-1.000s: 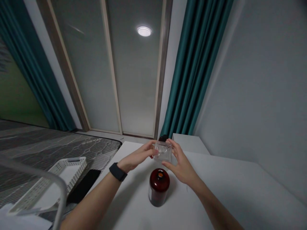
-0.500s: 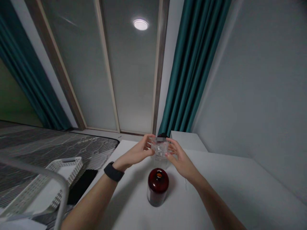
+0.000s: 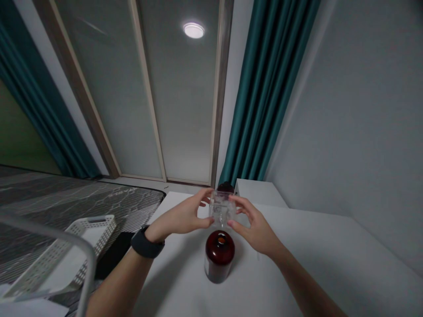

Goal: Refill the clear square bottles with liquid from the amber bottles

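You are facing a white table (image 3: 330,264) pushed into the corner of a room, with a teal curtain (image 3: 264,88) and frosted door panels behind it and a round lamp (image 3: 194,30) glowing above. Near the table's front edge, about midway between your arms, a brown bottle (image 3: 219,257) stands upright with its mouth uncovered. Just above and behind that mouth you hold a clear container (image 3: 222,209) off the surface, upright and apart from the bottle. Your left hand (image 3: 180,218), with a dark watch (image 3: 145,242) on its wrist, curls half closed against the container's left side, thumb low and fingertips high. Your right hand (image 3: 259,226) mirrors it on the right side, fingers bent and pressing inward. Neither hand wraps fully round, so it is a two-sided fingertip pinch. That grip seems to keep the see-through walls level and steady over the bottle. A small dark object (image 3: 225,187) shows just behind the container, too hidden to identify. A white box (image 3: 261,193) sits at the table's far edge. Off the table's left edge lie a white slotted basket (image 3: 82,229) and a grey patterned mattress (image 3: 82,198).
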Demonstrator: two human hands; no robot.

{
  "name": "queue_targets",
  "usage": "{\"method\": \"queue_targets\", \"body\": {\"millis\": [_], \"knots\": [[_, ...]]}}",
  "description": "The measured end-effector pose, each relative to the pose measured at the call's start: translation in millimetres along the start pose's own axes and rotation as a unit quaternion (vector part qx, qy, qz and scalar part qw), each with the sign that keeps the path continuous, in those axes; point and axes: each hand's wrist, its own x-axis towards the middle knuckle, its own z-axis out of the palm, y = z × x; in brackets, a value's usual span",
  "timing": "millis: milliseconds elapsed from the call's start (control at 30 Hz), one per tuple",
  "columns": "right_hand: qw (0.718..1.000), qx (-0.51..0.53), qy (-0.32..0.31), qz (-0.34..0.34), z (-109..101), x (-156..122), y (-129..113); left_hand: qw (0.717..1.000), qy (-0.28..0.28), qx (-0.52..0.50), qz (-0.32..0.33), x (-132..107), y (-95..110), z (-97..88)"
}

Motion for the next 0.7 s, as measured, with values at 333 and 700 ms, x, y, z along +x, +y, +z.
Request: {"method": "queue_targets", "body": {"millis": [333, 700], "knots": [[0.999, -0.035, 0.008, -0.031, -2.2, -5.8, -6.0, 0.998, -0.019, 0.046, 0.029, -5.5, 11.3, -3.5], [0.995, -0.068, 0.008, -0.070, -4.0, -8.6, -4.7, 0.996, -0.024, 0.070, 0.043, -3.7, 4.2, -1.2]]}}
